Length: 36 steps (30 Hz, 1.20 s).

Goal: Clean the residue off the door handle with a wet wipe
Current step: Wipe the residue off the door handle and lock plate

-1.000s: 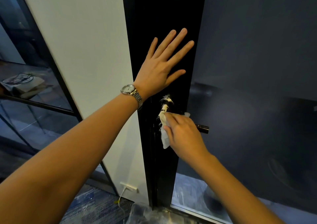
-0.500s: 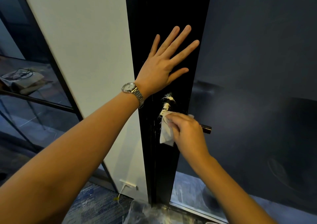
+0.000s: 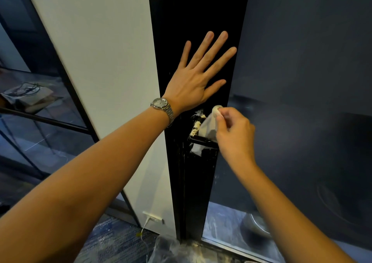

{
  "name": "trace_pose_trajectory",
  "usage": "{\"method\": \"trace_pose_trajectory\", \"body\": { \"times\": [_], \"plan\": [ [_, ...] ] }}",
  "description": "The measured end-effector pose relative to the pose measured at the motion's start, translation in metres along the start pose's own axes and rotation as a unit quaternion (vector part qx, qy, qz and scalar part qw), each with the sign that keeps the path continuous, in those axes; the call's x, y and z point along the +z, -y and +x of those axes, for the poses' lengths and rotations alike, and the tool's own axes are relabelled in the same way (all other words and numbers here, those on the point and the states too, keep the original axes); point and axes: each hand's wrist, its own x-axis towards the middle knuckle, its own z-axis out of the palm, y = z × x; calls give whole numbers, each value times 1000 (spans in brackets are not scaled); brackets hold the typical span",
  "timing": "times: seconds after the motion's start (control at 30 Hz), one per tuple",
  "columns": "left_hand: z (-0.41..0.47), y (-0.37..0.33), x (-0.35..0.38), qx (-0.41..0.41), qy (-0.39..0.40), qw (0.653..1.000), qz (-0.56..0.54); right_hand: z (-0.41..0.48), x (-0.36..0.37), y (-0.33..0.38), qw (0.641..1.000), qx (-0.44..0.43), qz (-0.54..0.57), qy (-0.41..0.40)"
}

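Note:
A black door handle (image 3: 202,140) sticks out of the black door frame (image 3: 199,31), and whitish residue (image 3: 196,124) smears the plate above it. My right hand (image 3: 234,136) pinches a white wet wipe (image 3: 209,126), which hangs against the handle just right of the residue. My left hand (image 3: 196,77), with a silver watch on the wrist, lies flat on the frame above the handle, fingers spread.
A white wall panel (image 3: 104,61) stands left of the frame, a dark glass door pane (image 3: 302,81) to the right. A wall socket with a cable (image 3: 153,218) sits low on the panel. Crumpled clear plastic (image 3: 173,248) lies on the floor below.
My right hand lifted the wipe up and to the right, off the lower plate, so the handle bar now shows. My left hand stayed flat on the frame.

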Motion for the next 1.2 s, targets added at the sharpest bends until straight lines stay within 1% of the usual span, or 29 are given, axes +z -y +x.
{"method": "trace_pose_trajectory", "body": {
  "times": [0.07, 0.1, 0.17, 0.23, 0.33, 0.43, 0.5, 0.6, 0.67, 0.8, 0.93, 1.0, 1.1, 1.13, 1.2],
  "plan": [
    [0, 0, 0, -1, -1, 1000, -4, 2, 15, 1, 1000, -3, 10, -12],
    [0, 0, -1, 1, -2, 1000, -10, 3, 22, 0, 1000, -7, -5, 1],
    [-1, 1, -2, 4, -2, 1000, -26, 1, 34, -5, 996, -39, -71, 48],
    [-1, 2, -2, 1, -5, 999, -39, -4, 40, -10, 983, -83, -131, 94],
    [-1, 2, -1, -2, -11, 999, -39, -14, 39, -12, 963, -132, -190, 136],
    [0, 3, -1, 4, -15, 999, -38, -22, 31, -15, 947, -166, -216, 169],
    [0, 3, -2, 9, -20, 999, -37, -27, 27, -16, 945, -166, -211, 184],
    [0, 3, -2, 11, -21, 999, -41, -29, 30, -13, 950, -146, -205, 185],
    [0, 3, -2, 10, -22, 999, -46, -28, 37, -9, 947, -145, -231, 173],
    [0, 4, -2, 11, -20, 998, -56, -26, 47, -3, 958, -77, -244, 127],
    [-1, 4, -2, 10, -19, 998, -58, -23, 56, 0, 954, -68, -271, 106],
    [0, 3, -2, 7, -16, 998, -58, -20, 59, 1, 944, -88, -294, 124],
    [0, 4, -2, 7, -14, 998, -57, -13, 56, -5, 921, -152, -319, 166],
    [0, 4, -2, 8, -13, 998, -57, -10, 54, -8, 914, -167, -329, 167],
    [0, 5, -1, 12, -14, 998, -58, -10, 47, -14, 911, -179, -347, 134]
  ]
}}
